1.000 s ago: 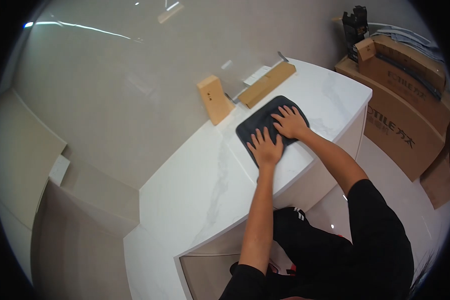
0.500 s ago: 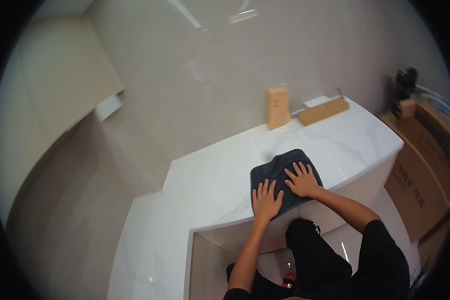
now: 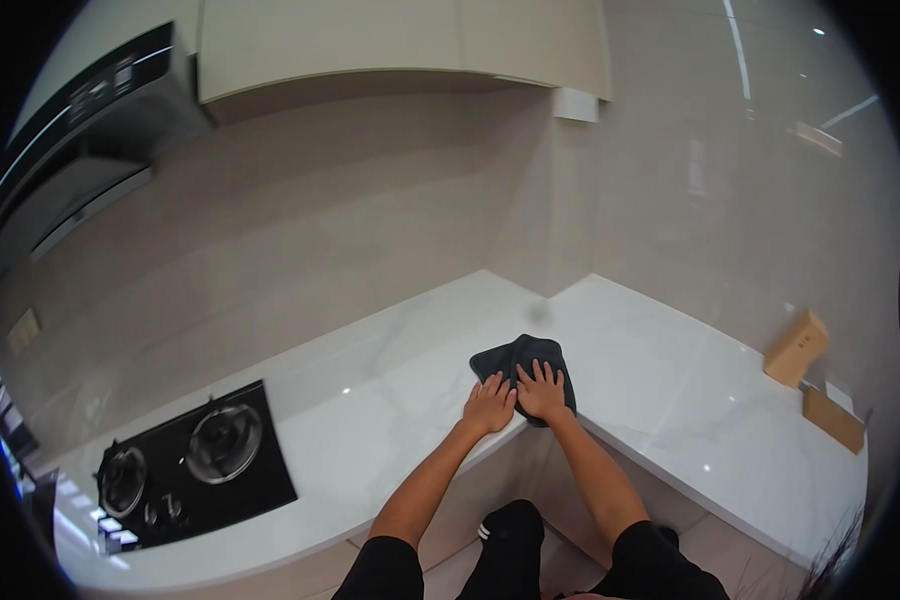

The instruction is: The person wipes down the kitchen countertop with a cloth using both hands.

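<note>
A dark grey cloth lies at the inner corner of the white marbled countertop, bunched and creased. My left hand rests flat near the cloth's left front side, fingers stretched forward. Close beside it, my right hand presses on the cloth with its fingers spread. Both palms face down, and neither hand grips the cloth. Part of the cloth is hidden beneath the hands.
To the left, a black gas stove with two burners is set into the counter under a range hood. An upright tan box and a flat brown box stand at the right. Cabinets hang above.
My view has swung left, bringing the stove and hood into sight. Both hands and the cloth have shifted from the right-hand counter stretch to the corner, and the hands are closer together.
</note>
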A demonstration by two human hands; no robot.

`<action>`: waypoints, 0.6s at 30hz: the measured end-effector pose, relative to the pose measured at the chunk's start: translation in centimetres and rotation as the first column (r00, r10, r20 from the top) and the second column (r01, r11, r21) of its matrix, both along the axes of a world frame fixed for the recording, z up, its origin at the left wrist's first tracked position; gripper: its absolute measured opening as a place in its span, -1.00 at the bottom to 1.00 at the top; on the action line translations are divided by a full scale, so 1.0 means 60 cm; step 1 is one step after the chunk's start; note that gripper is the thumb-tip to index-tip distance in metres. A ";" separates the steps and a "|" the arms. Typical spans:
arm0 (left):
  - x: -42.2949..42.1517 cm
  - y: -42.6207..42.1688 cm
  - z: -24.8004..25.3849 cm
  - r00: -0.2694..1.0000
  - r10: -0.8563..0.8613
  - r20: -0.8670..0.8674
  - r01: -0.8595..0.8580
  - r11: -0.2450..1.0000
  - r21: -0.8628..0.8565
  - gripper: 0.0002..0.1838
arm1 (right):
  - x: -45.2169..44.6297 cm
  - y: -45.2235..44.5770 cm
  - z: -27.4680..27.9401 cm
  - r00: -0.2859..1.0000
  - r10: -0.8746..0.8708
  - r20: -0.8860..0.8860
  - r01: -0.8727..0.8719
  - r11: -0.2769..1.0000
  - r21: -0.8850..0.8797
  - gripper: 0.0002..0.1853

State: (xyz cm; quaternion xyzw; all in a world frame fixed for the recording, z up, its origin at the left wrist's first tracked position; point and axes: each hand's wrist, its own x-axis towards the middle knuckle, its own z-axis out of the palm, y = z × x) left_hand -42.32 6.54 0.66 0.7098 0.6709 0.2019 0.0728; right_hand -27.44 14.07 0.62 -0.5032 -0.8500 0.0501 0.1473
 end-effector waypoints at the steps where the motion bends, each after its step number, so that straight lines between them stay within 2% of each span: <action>1: -0.010 -0.019 0.010 0.999 0.034 -0.042 -0.035 0.999 -0.024 -0.31 | -0.014 -0.002 0.004 0.999 0.037 0.003 -0.037 0.999 -0.038 -0.36; 2: -0.010 -0.037 0.017 0.995 0.055 -0.080 -0.059 0.997 -0.049 -0.32 | -0.019 -0.003 0.007 0.998 0.060 0.007 -0.060 0.998 -0.037 -0.36; 5: 0.003 -0.051 0.019 0.985 0.122 -0.120 -0.119 0.992 0.033 -0.35 | 0.005 -0.004 0.019 0.993 0.117 0.000 -0.116 0.988 -0.098 -0.33; 10: 0.051 -0.031 0.028 0.962 0.236 -0.141 -0.222 0.969 0.106 -0.37 | 0.086 -0.010 0.027 0.999 0.004 0.038 0.000 0.995 -0.095 -0.32; 14: 0.102 -0.001 0.034 0.977 0.150 -0.151 -0.145 0.988 0.044 -0.33 | 0.152 -0.025 0.027 0.999 -0.043 0.025 0.044 0.997 -0.069 -0.32; 17: 0.157 0.035 0.030 0.958 0.153 -0.241 -0.156 0.988 0.007 -0.29 | 0.178 -0.027 0.023 0.995 -0.100 0.013 0.100 0.995 -0.021 -0.32; 18: 0.178 0.046 0.034 0.939 0.191 -0.286 -0.209 0.978 -0.031 -0.27 | 0.183 -0.025 0.021 0.994 -0.110 0.008 0.110 0.994 -0.027 -0.32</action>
